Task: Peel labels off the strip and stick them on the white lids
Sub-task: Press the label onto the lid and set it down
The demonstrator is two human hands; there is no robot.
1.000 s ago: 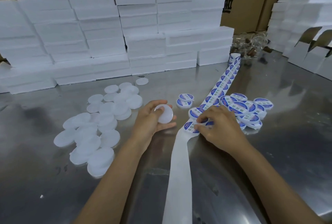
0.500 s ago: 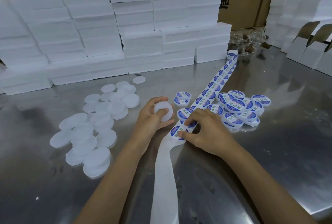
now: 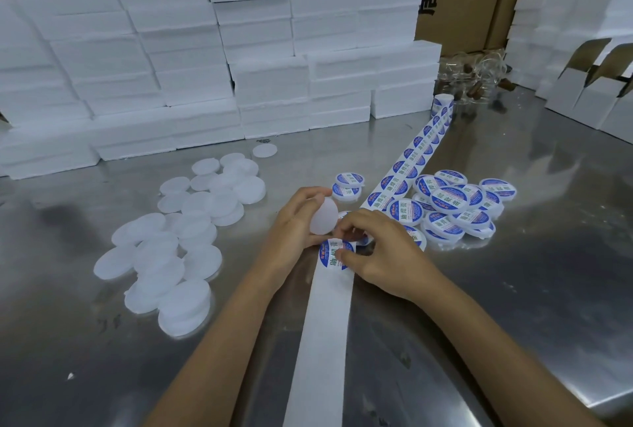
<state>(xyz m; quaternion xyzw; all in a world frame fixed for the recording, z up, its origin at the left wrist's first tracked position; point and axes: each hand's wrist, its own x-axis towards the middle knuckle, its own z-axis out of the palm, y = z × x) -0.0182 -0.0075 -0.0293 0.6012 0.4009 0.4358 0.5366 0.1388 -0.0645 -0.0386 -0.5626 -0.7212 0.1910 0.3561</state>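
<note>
Labels (image 3: 399,183) run along the strip (image 3: 424,139) from its roll (image 3: 442,104) at about 1 o'clock on the steel table (image 3: 513,272) down to your hands at the centre; below them the bare backing (image 3: 320,341) trails toward 6 o'clock. Your right hand (image 3: 383,255) pinches the round blue label (image 3: 334,255) at the strip's near end, thumb pressed on its face, fingers curled above it. Your left hand (image 3: 294,221) grips one blank white lid (image 3: 323,216), tilted on edge, just beside that label at 11 o'clock from it. Unlabelled lids (image 3: 178,241) lie heaped at 9 o'clock. Labelled lids (image 3: 455,211) pile up at 2 o'clock of your hands, touching the strip's right edge; two more (image 3: 347,185) sit stacked just left of it. White foam blocks (image 3: 205,60) wall off 12 o'clock.
</note>
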